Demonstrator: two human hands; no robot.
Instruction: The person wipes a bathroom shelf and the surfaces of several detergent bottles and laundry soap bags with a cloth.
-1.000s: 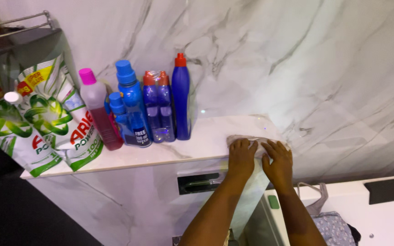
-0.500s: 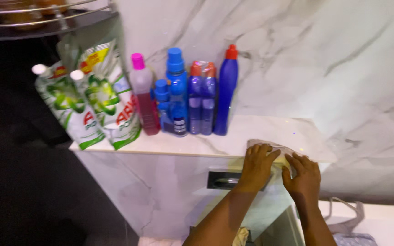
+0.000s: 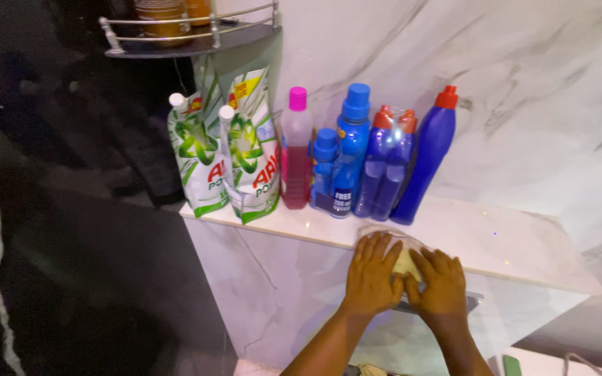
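I see my left hand (image 3: 373, 273) and right hand (image 3: 442, 284) flat, fingers spread, pressing one pale cloth (image 3: 404, 259) on the shelf (image 3: 510, 244); two pouches (image 3: 228, 150), perhaps six bottles (image 3: 357, 157) behind.

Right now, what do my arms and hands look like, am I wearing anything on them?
Both forearms show bare up to the bottom edge of the picture: no sleeves, no gloves. The left hand and the right hand carry no ring, watch or bracelet that can be seen. The fingernails look short and unpainted, though the picture is a little soft for fine detail.
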